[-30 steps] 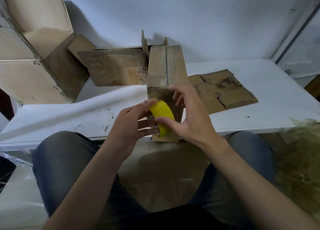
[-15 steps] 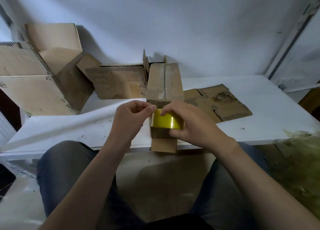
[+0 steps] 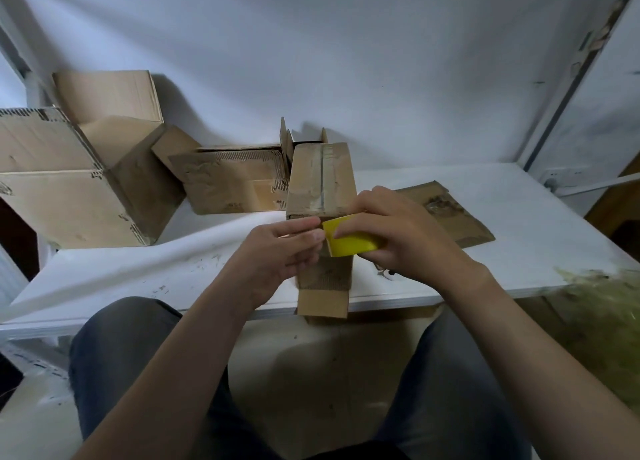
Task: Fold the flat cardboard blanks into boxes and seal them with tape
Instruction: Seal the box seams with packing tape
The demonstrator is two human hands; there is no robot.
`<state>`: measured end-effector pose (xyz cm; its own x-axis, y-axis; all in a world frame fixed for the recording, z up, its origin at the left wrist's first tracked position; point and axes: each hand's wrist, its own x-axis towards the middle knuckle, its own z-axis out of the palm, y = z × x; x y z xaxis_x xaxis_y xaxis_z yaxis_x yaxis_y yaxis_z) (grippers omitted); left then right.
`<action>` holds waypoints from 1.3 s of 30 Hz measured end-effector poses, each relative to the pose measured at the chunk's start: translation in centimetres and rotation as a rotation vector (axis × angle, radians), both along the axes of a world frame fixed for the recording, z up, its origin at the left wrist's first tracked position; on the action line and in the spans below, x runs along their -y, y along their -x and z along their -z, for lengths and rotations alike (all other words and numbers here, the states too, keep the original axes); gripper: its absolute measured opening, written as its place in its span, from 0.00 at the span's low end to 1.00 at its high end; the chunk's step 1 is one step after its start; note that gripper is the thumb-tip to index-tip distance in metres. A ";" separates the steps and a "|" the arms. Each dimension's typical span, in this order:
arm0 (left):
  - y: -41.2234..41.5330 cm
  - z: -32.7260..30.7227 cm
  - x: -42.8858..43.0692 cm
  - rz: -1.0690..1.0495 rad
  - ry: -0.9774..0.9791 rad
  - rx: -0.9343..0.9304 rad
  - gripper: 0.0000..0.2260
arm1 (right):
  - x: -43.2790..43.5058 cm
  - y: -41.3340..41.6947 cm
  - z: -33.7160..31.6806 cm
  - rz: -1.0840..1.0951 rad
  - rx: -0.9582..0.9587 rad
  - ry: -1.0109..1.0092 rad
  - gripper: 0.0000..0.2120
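The right hand (image 3: 405,238) mostly hides the tape roll (image 3: 349,243); greenish heap (image 3: 602,303) blurred.

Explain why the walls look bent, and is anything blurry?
Head view: the wide-angle lens bows the wall frame; the greenish heap lower right is smeared; dim light, the large box casts a shadow on the wall; the left hand, right hand and yellow tape roll look sharp.

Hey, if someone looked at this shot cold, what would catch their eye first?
The bright yellow tape roll at centre: the right hand grips it while the left hand pinches its edge, just in front of the narrow cardboard box lying on the white table. Then the big open box at far left.
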<state>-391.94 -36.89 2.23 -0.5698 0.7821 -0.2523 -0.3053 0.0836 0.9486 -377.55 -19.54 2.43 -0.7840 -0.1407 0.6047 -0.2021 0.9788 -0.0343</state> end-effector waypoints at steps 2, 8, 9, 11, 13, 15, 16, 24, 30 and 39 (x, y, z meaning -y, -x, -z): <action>-0.2 0.0 -0.3 0.024 0.030 -0.001 0.11 | -0.3 -0.1 -0.1 -0.013 -0.009 -0.056 0.11; -1.0 0.3 -0.9 -0.034 0.069 0.005 0.05 | -0.6 -0.5 -0.4 -0.011 -0.038 -0.071 0.09; -1.0 0.4 -0.9 -0.046 0.068 -0.019 0.06 | -0.7 -0.5 -0.4 -0.011 -0.037 -0.073 0.10; -0.9 0.5 -0.8 -0.058 0.069 -0.084 0.07 | -0.7 -0.4 -0.3 -0.007 -0.042 -0.072 0.10; -0.8 0.4 -0.8 -0.068 0.072 -0.157 0.06 | -0.8 -0.3 -0.2 0.006 -0.056 -0.067 0.10; -0.9 0.3 -0.7 -0.078 0.063 -0.183 0.05 | -0.7 -0.1 0.0 0.019 -0.084 -0.056 0.10; -0.9 0.2 -0.7 -0.081 0.053 -0.187 0.05 | -0.7 -0.1 0.0 0.027 -0.101 -0.049 0.10; 0.3 -0.4 -0.4 -0.179 0.019 -0.440 0.03 | -1.3 -0.1 0.6 0.046 -0.083 -0.010 0.22; 1.8 -1.5 0.0 -0.161 0.024 -0.418 0.03 | -2.6 -0.4 -0.3 0.043 0.013 -0.065 0.15; 5.0 -0.3 1.4 -0.232 0.042 -0.460 0.03 | -6.2 -2.7 1.2 0.122 0.002 -0.011 0.21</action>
